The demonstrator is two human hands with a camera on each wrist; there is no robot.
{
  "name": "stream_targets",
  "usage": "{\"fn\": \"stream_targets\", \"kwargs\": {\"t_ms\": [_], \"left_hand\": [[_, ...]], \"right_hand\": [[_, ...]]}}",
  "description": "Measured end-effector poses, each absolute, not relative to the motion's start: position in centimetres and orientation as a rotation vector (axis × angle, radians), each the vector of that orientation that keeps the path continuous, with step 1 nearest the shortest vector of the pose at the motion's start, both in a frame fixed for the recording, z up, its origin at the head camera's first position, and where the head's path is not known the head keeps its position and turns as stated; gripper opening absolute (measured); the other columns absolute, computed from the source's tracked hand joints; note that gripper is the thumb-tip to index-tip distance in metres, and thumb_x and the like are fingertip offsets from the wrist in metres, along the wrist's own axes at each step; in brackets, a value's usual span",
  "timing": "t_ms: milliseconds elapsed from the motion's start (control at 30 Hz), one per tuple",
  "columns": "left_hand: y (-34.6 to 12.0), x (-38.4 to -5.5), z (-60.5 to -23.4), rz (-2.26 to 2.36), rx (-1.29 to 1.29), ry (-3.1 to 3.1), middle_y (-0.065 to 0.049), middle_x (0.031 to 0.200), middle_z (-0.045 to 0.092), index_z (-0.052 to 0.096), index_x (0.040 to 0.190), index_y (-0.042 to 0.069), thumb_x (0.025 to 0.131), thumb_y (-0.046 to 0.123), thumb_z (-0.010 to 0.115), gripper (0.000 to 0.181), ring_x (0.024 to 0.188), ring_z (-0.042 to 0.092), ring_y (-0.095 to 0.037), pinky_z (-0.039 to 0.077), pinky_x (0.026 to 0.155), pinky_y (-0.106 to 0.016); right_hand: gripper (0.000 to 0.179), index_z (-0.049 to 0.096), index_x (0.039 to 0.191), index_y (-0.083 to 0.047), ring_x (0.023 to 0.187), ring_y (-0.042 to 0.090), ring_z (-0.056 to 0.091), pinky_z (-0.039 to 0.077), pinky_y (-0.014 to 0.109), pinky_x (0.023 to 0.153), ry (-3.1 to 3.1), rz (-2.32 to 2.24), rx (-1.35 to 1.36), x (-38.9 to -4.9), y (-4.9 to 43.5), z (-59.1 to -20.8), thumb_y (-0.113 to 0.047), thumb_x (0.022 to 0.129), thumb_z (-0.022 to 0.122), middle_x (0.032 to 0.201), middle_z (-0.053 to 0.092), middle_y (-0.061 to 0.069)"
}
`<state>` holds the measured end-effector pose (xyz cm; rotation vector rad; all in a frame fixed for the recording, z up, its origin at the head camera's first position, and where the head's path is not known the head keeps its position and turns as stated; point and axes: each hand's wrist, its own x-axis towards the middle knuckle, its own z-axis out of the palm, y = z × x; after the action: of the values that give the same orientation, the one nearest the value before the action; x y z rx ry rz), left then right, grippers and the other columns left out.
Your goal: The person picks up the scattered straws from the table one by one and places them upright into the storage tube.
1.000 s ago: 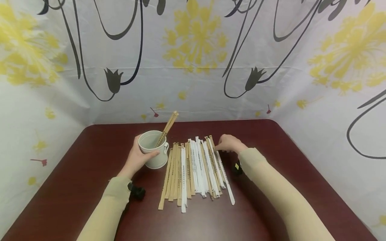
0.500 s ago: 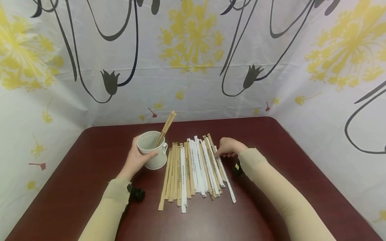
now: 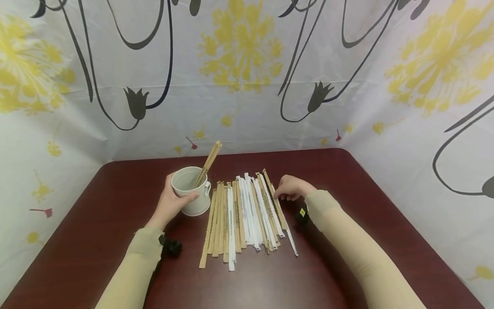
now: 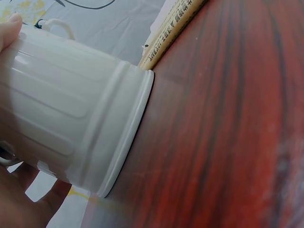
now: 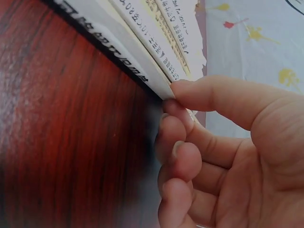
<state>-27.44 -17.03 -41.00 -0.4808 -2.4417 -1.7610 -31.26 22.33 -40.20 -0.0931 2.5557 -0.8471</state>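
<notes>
My left hand grips a small white bucket around its side, thumb toward the front. Several brown paper-wrapped straws lean to the right inside it. Up close in the left wrist view, the ribbed bucket wall stands with its base at the dark red tabletop. At the right end of a row of straws, my right hand pinches the far end of a white paper-wrapped straw between thumb and forefinger, with the other fingers curled. Brown and white straws lie side by side between the hands.
The dark red table runs back to a white patterned cloth that hangs behind and at both sides. Black wrist cameras sit below each hand, close to the tabletop.
My right hand has come slightly nearer along the row's right edge, and less of the outermost white straw shows beside the brown one. The left hand keeps its hold on the bucket.
</notes>
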Motion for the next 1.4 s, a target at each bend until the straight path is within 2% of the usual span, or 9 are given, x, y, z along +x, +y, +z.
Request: {"fn": "stream_targets", "kwargs": {"t_ms": [167,367,533,667,767,900,1000,1133,1400], "left_hand": [[-17.6,-28.9,-42.4,-1.769,-0.473,-2.413,-0.021,0.141,0.040,0.022,0.148,0.006,0.081,0.016,0.080,0.090,0.125,0.042,-0.038,0.036,0.100,-0.055],[-17.8,-29.7,-43.9,-1.788,-0.479,-2.387,-0.017,0.140,0.042,0.024,0.148,0.013,0.079,0.020,0.083,0.091,0.124,0.044,-0.035,0.036,0.100,-0.053],[-17.3,-29.8,-44.2,-1.800,-0.478,-2.365,-0.015,0.138,0.044,0.026,0.147,0.015,0.078,0.022,0.083,0.090,0.124,0.045,-0.033,0.036,0.101,-0.052],[-17.1,-29.9,-44.4,-1.810,-0.467,-2.361,-0.015,0.137,0.045,0.026,0.147,0.015,0.077,0.022,0.084,0.090,0.123,0.046,-0.032,0.037,0.100,-0.052],[-17.2,-29.9,-44.6,-1.795,-0.466,-2.366,-0.014,0.136,0.046,0.027,0.146,0.014,0.077,0.023,0.085,0.091,0.122,0.047,-0.031,0.038,0.100,-0.051],[-17.5,-29.9,-44.4,-1.773,-0.469,-2.356,-0.014,0.135,0.047,0.029,0.145,0.014,0.075,0.022,0.085,0.090,0.120,0.048,-0.031,0.038,0.099,-0.050],[-17.7,-29.8,-44.2,-1.763,-0.462,-2.349,-0.014,0.134,0.047,0.030,0.144,0.013,0.075,0.020,0.086,0.090,0.120,0.048,-0.032,0.038,0.098,-0.050],[-17.4,-30.0,-43.7,-1.769,-0.479,-2.354,-0.014,0.136,0.046,0.029,0.144,0.012,0.075,0.022,0.086,0.090,0.122,0.046,-0.031,0.038,0.099,-0.052],[-15.2,-30.5,-43.3,-1.839,-0.529,-2.374,-0.016,0.138,0.044,0.029,0.145,0.013,0.076,0.021,0.085,0.089,0.124,0.045,-0.033,0.036,0.101,-0.052]], "right_hand": [[0.022,0.068,0.073,-0.004,0.051,0.015,0.045,0.041,0.029,0.050,2.576,-0.860,-0.054,-31.6,22.6,-39.6,-0.020,0.089,0.070,0.064,0.058,0.004],[0.022,0.070,0.073,-0.005,0.049,0.014,0.046,0.043,0.029,0.050,2.593,-0.858,-0.051,-31.5,22.8,-39.0,-0.020,0.089,0.069,0.063,0.059,0.004],[0.024,0.070,0.074,-0.001,0.048,0.014,0.047,0.044,0.029,0.050,2.675,-0.971,-0.115,-31.7,22.5,-35.3,-0.020,0.090,0.068,0.059,0.058,0.004],[0.025,0.070,0.084,0.003,0.051,0.016,0.050,0.045,0.027,0.051,2.818,-1.304,-0.175,-31.5,20.5,-30.6,-0.022,0.089,0.069,0.061,0.059,0.002],[0.023,0.071,0.091,0.002,0.056,0.015,0.051,0.044,0.026,0.054,2.841,-1.775,-0.241,-30.8,17.7,-27.6,-0.021,0.089,0.070,0.069,0.063,0.000],[0.016,0.070,0.091,0.001,0.057,0.010,0.049,0.045,0.024,0.057,2.745,-2.286,-0.390,-30.0,12.8,-25.7,-0.015,0.090,0.070,0.082,0.067,0.006],[0.015,0.069,0.092,0.001,0.057,0.010,0.050,0.045,0.023,0.056,2.771,-2.333,-0.524,-30.3,9.5,-26.2,-0.014,0.090,0.069,0.085,0.066,0.010],[0.017,0.070,0.091,0.000,0.059,0.013,0.052,0.044,0.023,0.053,2.869,-2.179,-0.591,-31.1,6.7,-28.9,-0.016,0.091,0.069,0.080,0.066,0.009],[0.019,0.071,0.083,-0.009,0.063,0.013,0.054,0.045,0.027,0.060,3.004,-1.736,-0.409,-31.2,7.2,-35.4,-0.027,0.088,0.069,0.074,0.065,-0.001]]}}
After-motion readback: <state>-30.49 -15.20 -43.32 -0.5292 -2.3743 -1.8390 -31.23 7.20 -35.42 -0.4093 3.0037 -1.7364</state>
